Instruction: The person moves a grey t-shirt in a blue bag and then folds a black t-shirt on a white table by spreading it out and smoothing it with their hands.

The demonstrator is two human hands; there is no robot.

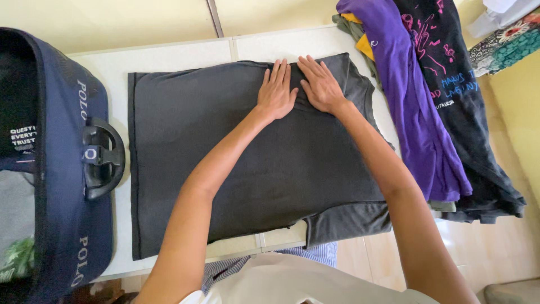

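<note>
While both palms press flat on a dark grey cotton T-shirt [225, 157] spread across a white tabletop [169, 56], a person leans over the work. Left hand [277, 93] and right hand [320, 84] lie side by side at twelve o'clock on the cloth, fingers spread open, gripping nothing. At three o'clock hangs a heap of garments topped by a purple shirt [410, 101] and a black printed shirt [455, 84]; at nine o'clock sits an open navy fabric suitcase [67, 169]. One sleeve droops off the table's near edge, so a careless tug could likely drag the shirt askew or wrinkle it.
</note>
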